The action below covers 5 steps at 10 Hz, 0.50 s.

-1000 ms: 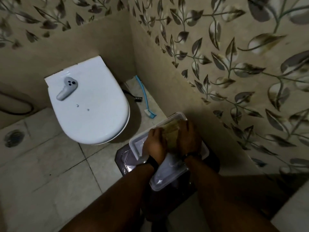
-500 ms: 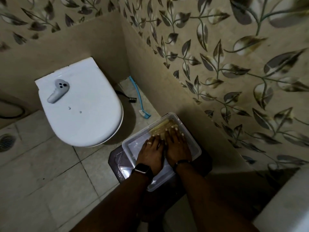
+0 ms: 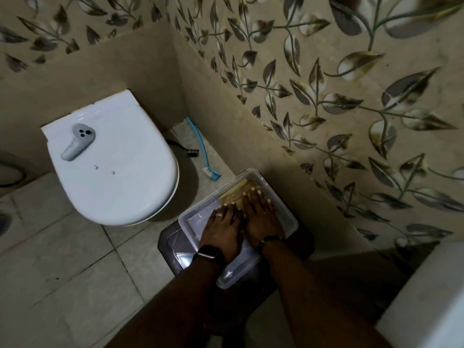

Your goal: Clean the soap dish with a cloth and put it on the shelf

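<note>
A yellowish ribbed cloth (image 3: 234, 192) lies in the far end of a clear rectangular plastic tray (image 3: 194, 218). The tray rests on a dark stool (image 3: 173, 244) by the right wall. My left hand (image 3: 222, 231) and my right hand (image 3: 261, 217) lie side by side, palms down, inside the tray. Their fingers are stretched flat over the near part of the cloth and press on it. Whatever lies beneath the hands and cloth is hidden. I cannot make out a separate soap dish.
A white toilet (image 3: 113, 172) with its lid down stands to the left, a grey controller (image 3: 77, 141) on top. A blue brush (image 3: 200, 146) and a black brush (image 3: 192, 153) lie on the floor behind the stool. A white fixture (image 3: 426, 297) fills the lower right.
One second ago both hands were bunched around the cloth. They have since flattened out and spread it along the tray's far end. The camera view shifted slightly.
</note>
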Each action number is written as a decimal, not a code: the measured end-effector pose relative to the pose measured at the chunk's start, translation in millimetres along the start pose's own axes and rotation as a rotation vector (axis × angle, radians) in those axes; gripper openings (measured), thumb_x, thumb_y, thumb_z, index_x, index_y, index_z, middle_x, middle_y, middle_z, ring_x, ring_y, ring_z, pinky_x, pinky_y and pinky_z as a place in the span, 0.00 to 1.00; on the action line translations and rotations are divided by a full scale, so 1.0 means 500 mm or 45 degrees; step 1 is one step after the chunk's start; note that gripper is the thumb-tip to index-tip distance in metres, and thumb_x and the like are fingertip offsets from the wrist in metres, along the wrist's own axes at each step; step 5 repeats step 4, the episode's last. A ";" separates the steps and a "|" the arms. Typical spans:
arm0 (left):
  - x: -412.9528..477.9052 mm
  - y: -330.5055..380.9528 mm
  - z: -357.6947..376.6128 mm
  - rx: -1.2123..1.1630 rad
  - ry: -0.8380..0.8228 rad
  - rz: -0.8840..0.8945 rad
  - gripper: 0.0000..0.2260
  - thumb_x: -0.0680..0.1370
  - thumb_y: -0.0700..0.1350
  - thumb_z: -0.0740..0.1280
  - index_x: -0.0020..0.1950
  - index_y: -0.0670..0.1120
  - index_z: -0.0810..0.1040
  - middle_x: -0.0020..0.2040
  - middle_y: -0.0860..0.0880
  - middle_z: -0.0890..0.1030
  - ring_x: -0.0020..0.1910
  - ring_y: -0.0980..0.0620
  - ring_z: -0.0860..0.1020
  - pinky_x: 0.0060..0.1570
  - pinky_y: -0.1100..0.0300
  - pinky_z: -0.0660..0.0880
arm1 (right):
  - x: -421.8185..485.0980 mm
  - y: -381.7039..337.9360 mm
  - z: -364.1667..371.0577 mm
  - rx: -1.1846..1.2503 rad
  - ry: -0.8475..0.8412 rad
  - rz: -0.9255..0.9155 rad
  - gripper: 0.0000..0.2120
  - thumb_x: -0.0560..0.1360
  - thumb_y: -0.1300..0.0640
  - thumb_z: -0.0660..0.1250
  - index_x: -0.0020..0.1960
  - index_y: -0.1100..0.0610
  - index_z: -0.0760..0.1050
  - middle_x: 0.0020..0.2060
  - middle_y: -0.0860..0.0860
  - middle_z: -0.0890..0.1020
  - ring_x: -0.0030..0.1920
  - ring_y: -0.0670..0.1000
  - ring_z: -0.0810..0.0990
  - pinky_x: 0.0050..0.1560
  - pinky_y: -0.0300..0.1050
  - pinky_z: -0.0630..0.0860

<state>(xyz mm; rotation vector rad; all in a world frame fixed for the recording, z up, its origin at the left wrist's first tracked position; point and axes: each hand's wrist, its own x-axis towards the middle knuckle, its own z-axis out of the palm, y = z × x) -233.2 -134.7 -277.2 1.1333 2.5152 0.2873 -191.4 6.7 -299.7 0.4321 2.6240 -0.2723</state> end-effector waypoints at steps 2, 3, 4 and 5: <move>-0.001 -0.008 -0.060 -0.066 -0.012 0.071 0.21 0.77 0.53 0.62 0.68 0.48 0.75 0.68 0.46 0.74 0.65 0.43 0.73 0.65 0.51 0.67 | -0.020 0.000 -0.077 0.092 -0.085 -0.024 0.33 0.83 0.45 0.54 0.81 0.51 0.42 0.81 0.52 0.42 0.80 0.55 0.40 0.78 0.54 0.40; -0.015 0.003 -0.136 -0.139 0.058 0.060 0.23 0.79 0.54 0.60 0.73 0.49 0.70 0.73 0.47 0.71 0.71 0.45 0.69 0.70 0.51 0.64 | -0.074 -0.009 -0.171 0.075 0.044 0.015 0.32 0.83 0.49 0.54 0.81 0.54 0.43 0.81 0.53 0.44 0.80 0.54 0.41 0.78 0.51 0.42; -0.071 0.042 -0.210 -0.261 0.163 0.060 0.21 0.83 0.54 0.55 0.73 0.48 0.71 0.71 0.47 0.74 0.69 0.46 0.71 0.70 0.53 0.64 | -0.164 -0.022 -0.242 0.115 0.200 -0.040 0.28 0.84 0.55 0.53 0.81 0.55 0.47 0.81 0.53 0.46 0.81 0.53 0.43 0.79 0.49 0.44; -0.071 0.042 -0.210 -0.261 0.163 0.060 0.21 0.83 0.54 0.55 0.73 0.48 0.71 0.71 0.47 0.74 0.69 0.46 0.71 0.70 0.53 0.64 | -0.164 -0.022 -0.242 0.115 0.200 -0.040 0.28 0.84 0.55 0.53 0.81 0.55 0.47 0.81 0.53 0.46 0.81 0.53 0.43 0.79 0.49 0.44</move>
